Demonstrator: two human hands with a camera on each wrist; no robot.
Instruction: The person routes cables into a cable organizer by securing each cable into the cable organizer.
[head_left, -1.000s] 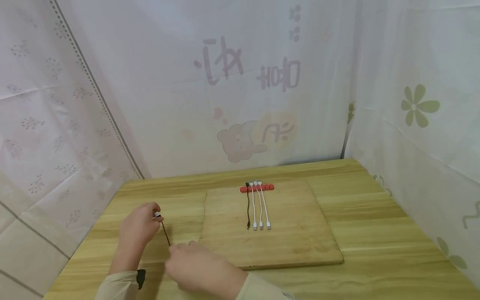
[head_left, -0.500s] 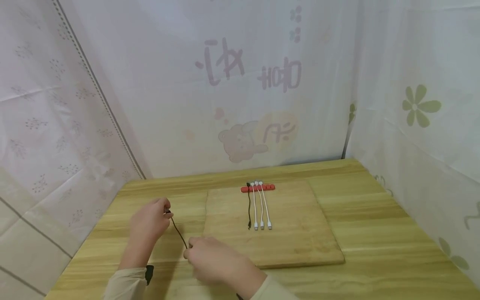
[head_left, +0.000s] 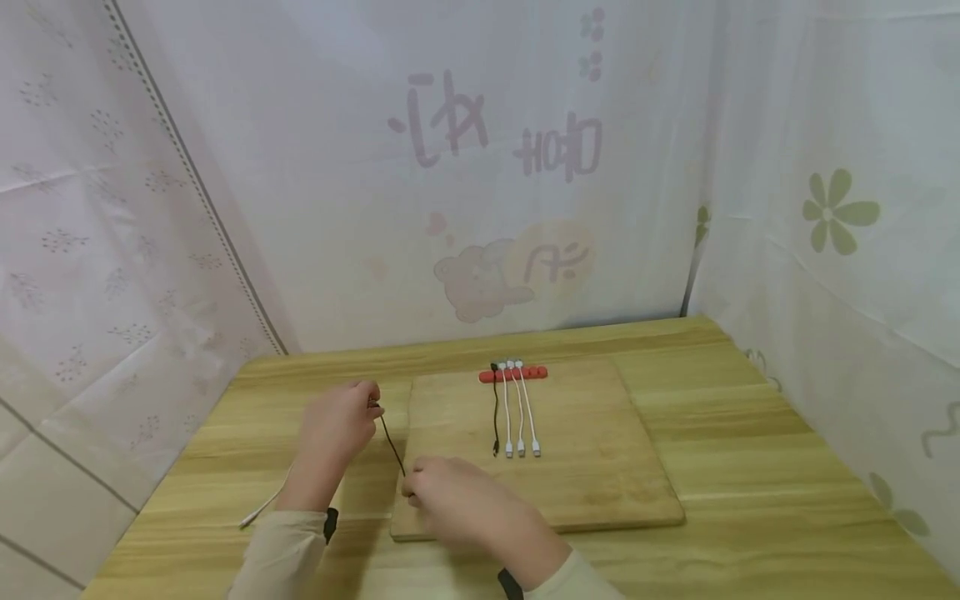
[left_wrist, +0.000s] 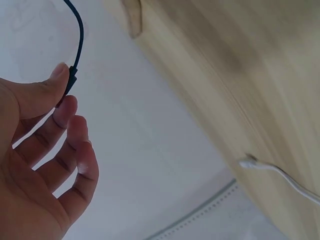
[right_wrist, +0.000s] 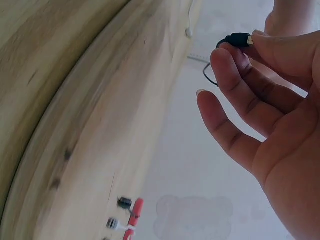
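Note:
A short black USB cable [head_left: 392, 442] stretches between both hands above the left edge of the wooden board [head_left: 600, 479]. My left hand [head_left: 339, 427] pinches one end; in the left wrist view, thumb and index fingertip grip its black plug [left_wrist: 71, 82], the other fingers loosely bent. The other end is pinched by my right hand [head_left: 468, 508], whose thumb and fingers hold the black connector [right_wrist: 237, 40] in the right wrist view. On the board lies a red cable holder [head_left: 488, 377] with one black cable [head_left: 496, 412] and three white cables [head_left: 521, 417] running from it.
A loose white cable [head_left: 258, 510] lies on the wood-grain table [head_left: 757, 467] left of my left forearm. Patterned curtains [head_left: 337, 208] stand along the back and both sides of the table.
Both hands have moved right and slightly away from the body, carrying the black USB cable toward the board. The loose white cable at the left has come into view beside the left arm.

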